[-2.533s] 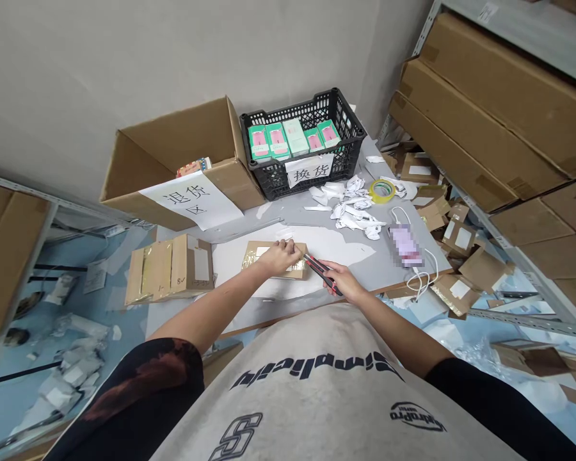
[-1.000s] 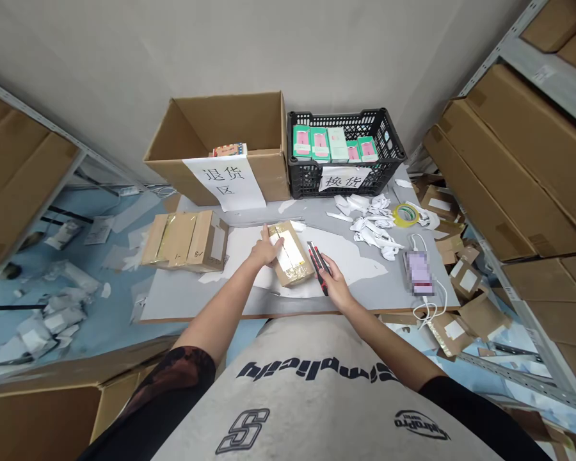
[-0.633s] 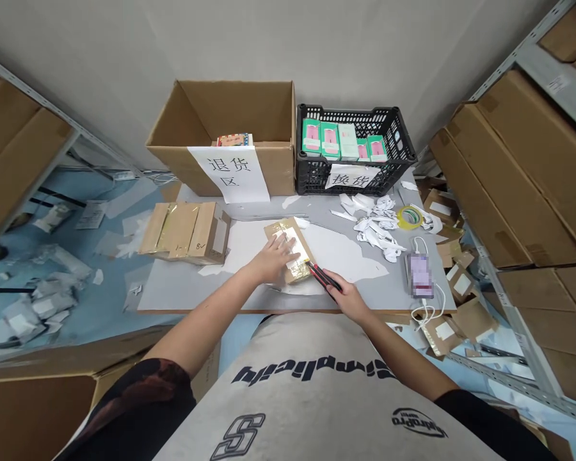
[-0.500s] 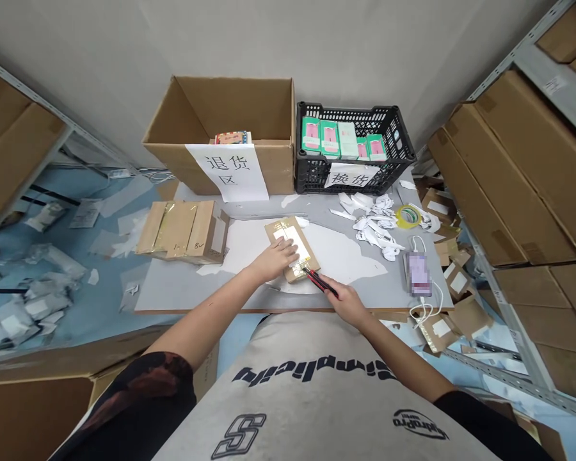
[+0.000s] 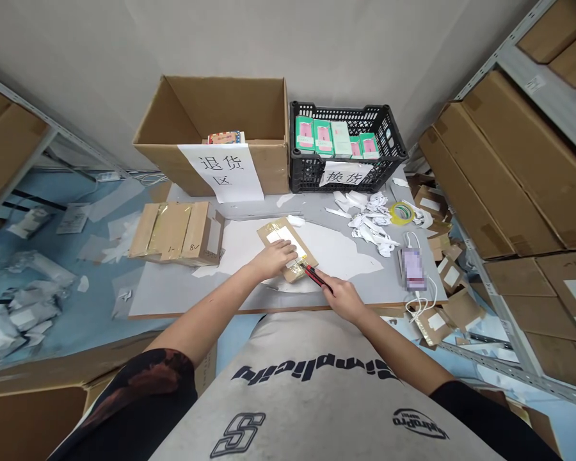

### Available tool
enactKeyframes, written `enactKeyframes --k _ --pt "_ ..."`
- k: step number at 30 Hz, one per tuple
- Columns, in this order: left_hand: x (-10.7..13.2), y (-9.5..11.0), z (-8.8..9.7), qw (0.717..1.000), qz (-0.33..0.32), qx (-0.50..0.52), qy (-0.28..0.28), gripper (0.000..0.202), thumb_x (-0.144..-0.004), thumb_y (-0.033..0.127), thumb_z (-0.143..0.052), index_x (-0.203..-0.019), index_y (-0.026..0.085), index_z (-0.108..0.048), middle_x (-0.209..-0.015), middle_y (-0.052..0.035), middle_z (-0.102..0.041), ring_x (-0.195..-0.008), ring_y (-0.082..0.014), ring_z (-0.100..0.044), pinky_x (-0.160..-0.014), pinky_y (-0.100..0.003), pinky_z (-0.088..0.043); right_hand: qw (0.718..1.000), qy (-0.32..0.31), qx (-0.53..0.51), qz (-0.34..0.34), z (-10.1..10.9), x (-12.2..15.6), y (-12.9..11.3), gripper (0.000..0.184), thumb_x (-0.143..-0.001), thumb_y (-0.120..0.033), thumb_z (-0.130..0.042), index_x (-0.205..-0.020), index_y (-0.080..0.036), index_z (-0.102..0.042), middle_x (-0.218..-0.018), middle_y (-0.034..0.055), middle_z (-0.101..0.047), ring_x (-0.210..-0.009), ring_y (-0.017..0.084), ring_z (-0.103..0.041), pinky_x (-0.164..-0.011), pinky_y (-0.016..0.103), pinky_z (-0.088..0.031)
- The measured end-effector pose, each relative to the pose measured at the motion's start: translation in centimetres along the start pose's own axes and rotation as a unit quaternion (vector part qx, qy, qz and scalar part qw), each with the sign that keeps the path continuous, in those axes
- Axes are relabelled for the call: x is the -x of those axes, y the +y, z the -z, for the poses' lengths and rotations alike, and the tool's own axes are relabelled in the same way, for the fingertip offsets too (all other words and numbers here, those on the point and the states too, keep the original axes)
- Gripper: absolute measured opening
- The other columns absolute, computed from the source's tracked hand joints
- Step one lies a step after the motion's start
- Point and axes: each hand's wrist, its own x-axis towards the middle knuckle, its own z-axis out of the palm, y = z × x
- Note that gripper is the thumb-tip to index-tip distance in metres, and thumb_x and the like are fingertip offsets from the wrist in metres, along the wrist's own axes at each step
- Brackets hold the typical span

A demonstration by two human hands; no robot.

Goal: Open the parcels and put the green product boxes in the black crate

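Left hand (image 5: 272,260) lies open and flat on a parcel (image 5: 280,238), fingers together, pressing it to a white sheet (image 5: 333,256) on the bench (image 5: 163,294). Right hand (image 5: 344,301) is closed around a red-and-black utility knife (image 5: 313,276), its nose at the parcel's near corner. Whether a blade is out cannot be told from here.

The parcel is a flat cardboard mailer with gold tape and a white label, lying at a slant near the bench's front edge. The two hands are close together, with the knife pointing toward the left hand's side of the parcel.

Risks: a slip along the tape could carry a blade into the left fingers. The parcel could skid on the smooth sheet if the left hand's pressure eases, and a deep cut could reach the contents or score the sheet.

Around them: a stack of taped cartons (image 5: 177,234) at left, an open cardboard box (image 5: 264,173) and a black crate (image 5: 348,109) with green-and-pink packs behind, both carrying paper signs. Crumpled paper scraps (image 5: 369,224) and a tape roll (image 5: 402,213) lie to the right.
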Motion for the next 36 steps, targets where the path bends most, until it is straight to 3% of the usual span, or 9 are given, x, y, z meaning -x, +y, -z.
enactKeyframes --k 5,10,17,23,33,36 --pt "0.1 0.1 0.2 0.999 0.020 -0.033 -0.015 0.056 -0.067 0.034 -0.081 -0.117 0.018 -0.060 -0.120 -0.0129 -0.061 -0.109 -0.0297 -0.056 -0.096 -0.042 -0.038 0.998 -0.020 0.053 0.010 0.9 -0.1 0.2 0.055 -0.094 -0.018 -0.042 -0.149 -0.026 -0.042 -0.118 0.0041 -0.072 -0.103 0.019 -0.067 -0.093 0.032 -0.051" --pt "0.4 0.3 -0.4 0.998 0.030 -0.044 0.027 0.050 -0.074 0.022 -0.071 -0.122 0.018 -0.057 -0.117 -0.0125 -0.063 -0.115 -0.0292 -0.052 -0.103 -0.043 -0.031 0.995 -0.026 0.094 0.004 1.9 -1.0 0.1 0.055 -0.094 -0.020 -0.043 -0.149 -0.029 -0.041 -0.115 0.0031 -0.073 -0.099 0.019 -0.067 -0.090 0.030 -0.050" --pt "-0.3 0.3 -0.6 0.999 0.031 -0.022 0.018 0.036 -0.073 0.012 -0.063 -0.108 0.018 -0.060 -0.103 -0.0099 -0.063 -0.101 -0.0269 -0.054 -0.096 -0.042 -0.036 0.989 -0.061 0.134 0.005 2.3 -2.6 -1.4 0.054 -0.096 -0.023 -0.040 -0.149 -0.028 -0.041 -0.119 0.0048 -0.071 -0.100 0.019 -0.067 -0.090 0.029 -0.048" --pt "-0.3 0.4 -0.5 0.999 0.022 -0.034 0.027 0.034 -0.075 0.011 -0.061 -0.108 0.020 -0.059 -0.108 -0.0096 -0.061 -0.098 -0.0261 -0.055 -0.094 -0.041 -0.036 0.976 -0.112 0.188 -0.001 3.9 -1.9 -2.3 0.055 -0.095 -0.025 -0.041 -0.150 -0.030 -0.040 -0.105 0.0064 -0.075 -0.091 0.021 -0.069 -0.081 0.030 -0.048" --pt "-1.0 0.8 -0.1 1.000 0.023 -0.009 0.017 0.035 -0.074 0.015 -0.063 -0.108 0.023 -0.061 -0.100 -0.0088 -0.066 -0.095 -0.0266 -0.057 -0.088 -0.041 -0.035 0.995 -0.089 0.052 -0.009 4.7 -0.8 -0.4 0.056 -0.090 -0.020 -0.048 -0.145 -0.035 -0.048 -0.113 -0.0003 -0.075 -0.093 0.021 -0.070 -0.088 0.031 -0.050" --pt "-1.0 0.8 -0.1 1.000 0.025 -0.013 0.014 0.036 -0.073 0.014 -0.063 -0.108 0.023 -0.061 -0.102 -0.0089 -0.066 -0.096 -0.0267 -0.057 -0.089 -0.041 -0.035 0.995 -0.085 -0.044 -0.040 4.5 -0.5 0.3 0.053 -0.089 -0.021 -0.049 -0.139 -0.038 -0.055 -0.116 -0.0028 -0.073 -0.094 0.020 -0.069 -0.087 0.032 -0.051"
